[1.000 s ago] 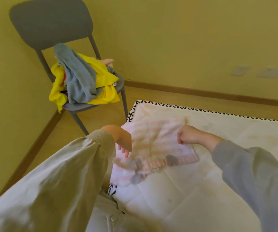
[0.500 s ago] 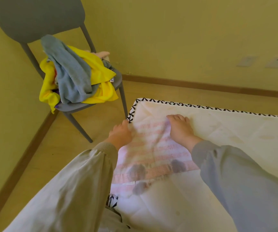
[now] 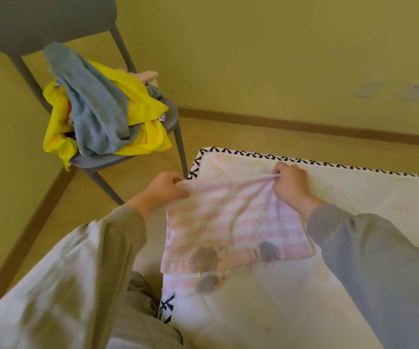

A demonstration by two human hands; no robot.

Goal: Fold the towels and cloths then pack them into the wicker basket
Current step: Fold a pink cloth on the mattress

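A white mattress (image 3: 354, 195) with black-and-white trim is lying on the floor and filling the lower right of the room. Its far left corner is pointing toward a grey chair (image 3: 39, 21) standing by the yellow wall. The chair's seat is carrying a loose heap of unfolded laundry. A yellow cloth (image 3: 144, 109) is spilling over the seat's front and left edges, a grey-blue towel (image 3: 95, 107) is draping across the top of it, and a scrap of pale pink fabric (image 3: 147, 74) is peeking out at the back edge. On the mattress, near that far left corner and along the left edge, a pink striped towel (image 3: 231, 222) with dark grey blotches is lying doubled over, its lower layer showing past the near hem. Its far edge is being lifted clear of the mattress and pulled taut between two hands. The left hand (image 3: 164, 187) is pinching the towel's far left corner with curled fingers. The right hand (image 3: 290, 183) is gripping the far right corner in a closed fist, the fabric bunching under its fingers.
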